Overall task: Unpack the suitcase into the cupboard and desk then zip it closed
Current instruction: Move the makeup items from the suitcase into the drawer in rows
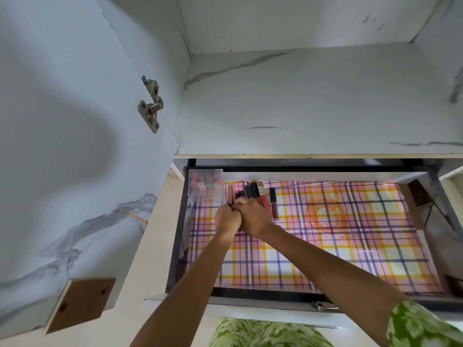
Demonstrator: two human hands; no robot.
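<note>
An open drawer (313, 294) lined with pink, yellow and purple checked paper (325, 249) sits below a white marble-look cupboard shelf (300, 101). In its far left corner stands a clear plastic box (206, 185) of small round items. Beside it lie several lip-gloss and lipstick tubes (260, 194) in a row; one dark red tube (273, 202) lies apart to the right. My left hand (226, 219) and my right hand (253, 215) are pressed together over the tubes, fingers curled around some of them. The suitcase is out of view.
The cupboard door (62, 146) stands open at the left with its metal hinge (150, 106) showing and a brown wooden block (80, 304) at its lower edge. An orange ring stain (325, 214) marks the liner. Most of the drawer liner to the right is bare.
</note>
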